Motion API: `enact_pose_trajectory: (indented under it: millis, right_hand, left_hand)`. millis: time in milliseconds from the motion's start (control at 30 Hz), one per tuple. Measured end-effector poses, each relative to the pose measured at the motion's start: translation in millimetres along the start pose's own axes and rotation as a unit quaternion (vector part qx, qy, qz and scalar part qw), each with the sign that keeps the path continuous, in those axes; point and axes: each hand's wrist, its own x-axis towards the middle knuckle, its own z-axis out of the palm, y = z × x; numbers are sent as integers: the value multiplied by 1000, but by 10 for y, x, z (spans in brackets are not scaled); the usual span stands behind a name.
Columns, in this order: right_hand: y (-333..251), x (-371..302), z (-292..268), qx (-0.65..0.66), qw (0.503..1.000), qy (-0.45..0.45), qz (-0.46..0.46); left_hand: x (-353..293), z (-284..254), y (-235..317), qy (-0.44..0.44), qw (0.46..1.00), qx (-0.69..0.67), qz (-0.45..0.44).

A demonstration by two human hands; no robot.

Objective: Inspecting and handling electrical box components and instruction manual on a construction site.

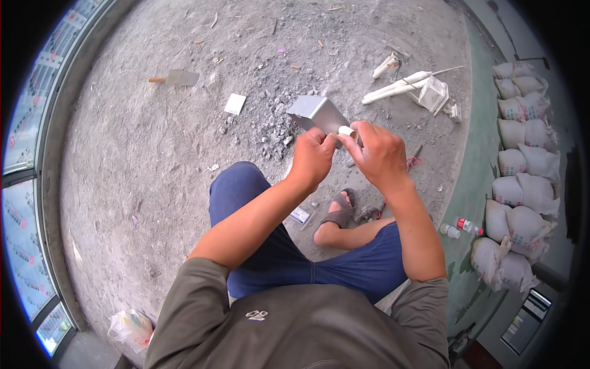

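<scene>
1. Two bare hands meet in front of the seated person, above a rough, dusty concrete floor [153,154] strewn with grit and splinters.
2. The left hand [312,157] is curled shut around the lower corner of a smooth grey sheet-metal box [316,114] with crisp folded edges, held tilted in the air over a patch of grey rubble [273,126].
3. The right hand [378,154] is closed, fingertips pinching a small white cylindrical piece [348,131] that touches the box's near end.
4. Beyond the hands lie white plastic pipe lengths [399,86] beside a crumpled clear plastic wrapper [434,93].
5. Farther left on the floor rest a flat white square tile [235,103] and a trowel with a wooden handle and grey blade [177,78], well apart from the box.
6. Along the right wall, bulging white woven sacks [522,166] are stacked in a row, with a small clear bottle with a red cap [467,225] near them.
</scene>
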Motion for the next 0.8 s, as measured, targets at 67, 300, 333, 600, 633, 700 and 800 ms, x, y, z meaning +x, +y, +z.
enact_pose_trajectory:
  millis: [67,300,333,600,633,700,800]
  right_hand:
    - [22,46,11,4,996,52,-68]
    - [50,-25,-2,-75,997,8,-28]
    - [38,-30,-15,-75,997,7,-28]
    - [-41,-22,-13,-79,996,39,-7]
    - [-45,-32,-15,-78,996,38,-8]
    - [-60,-21,-11,-77,996,-8,32]
    - [-88,38,-40,-57,989,116,-74]
  left_hand:
    - [9,3,-26,-6,1000,-9,14]
    - [-13,48,-28,-2,999,-12,34]
    - [-27,54,-17,-7,999,-16,31]
    - [-32,42,41,7,1000,13,23]
    - [-32,35,32,5,1000,18,20]
    - [40,23,-127,7,999,-3,36]
    - [35,30,-79,16,999,15,47]
